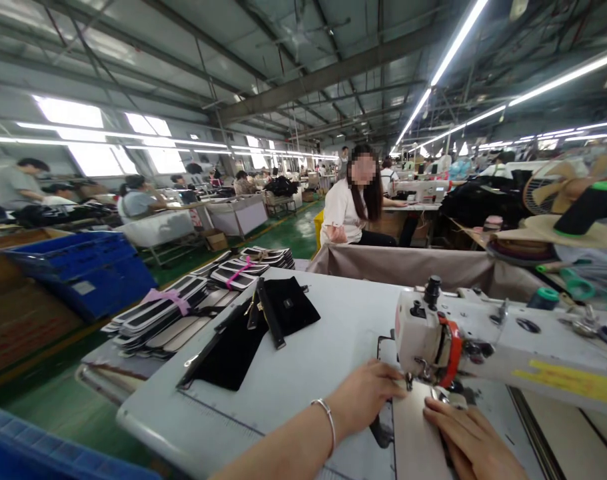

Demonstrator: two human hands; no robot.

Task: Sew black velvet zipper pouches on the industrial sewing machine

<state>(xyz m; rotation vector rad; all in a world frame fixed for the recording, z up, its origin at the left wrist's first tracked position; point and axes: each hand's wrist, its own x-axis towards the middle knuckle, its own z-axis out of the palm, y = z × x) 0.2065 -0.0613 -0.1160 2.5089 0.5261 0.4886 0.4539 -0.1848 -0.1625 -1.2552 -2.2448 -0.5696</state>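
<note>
A white sewing machine [423,327] with a red band stands at the right. Under its needle area lies a pale flat panel [416,433]. My left hand [368,393], with a silver bangle at the wrist, rests at the panel's left edge beside the presser foot; its fingers are stretched forward. Flat on the panel's right side lies my right hand [463,430], fingers extended. Farther left on the table, black fabric pieces [238,347] with dark strips and metal fittings overlap each other.
Tied stacks of panels [168,313] sit left of the table [328,347]. Blue crates [88,273] stand on the floor beyond. A cloth-lined bin [373,267] borders the table's far side, with a seated person [348,213] behind it. Thread cones [588,207] are at right.
</note>
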